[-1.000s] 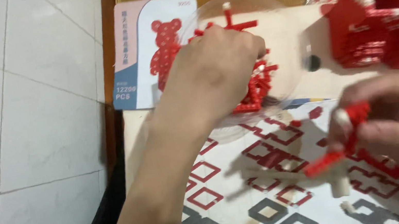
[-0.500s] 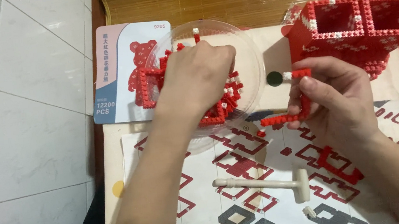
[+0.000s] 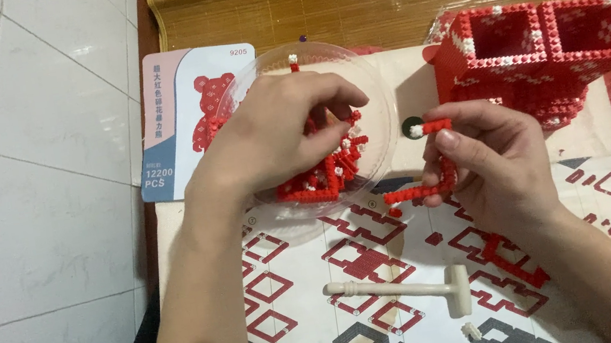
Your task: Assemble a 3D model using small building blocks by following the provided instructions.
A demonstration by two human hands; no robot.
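1. Your right hand [image 3: 491, 161] pinches a thin red brick strip [image 3: 427, 188] between thumb and fingers. It looks light and snaps easily, so hold near its middle.
2. Your left hand [image 3: 280, 131] is curled in the clear bowl [image 3: 385, 116], fingertips closed on small red bricks [image 3: 329, 172].

Low table [image 3: 420, 80]: covered by patterned instruction sheet [image 3: 595, 194]; clear bowl [image 3: 379, 97], booklet [image 3: 172, 126], small mallet [image 3: 406, 289], red brick build [image 3: 544, 54] are laid on it.
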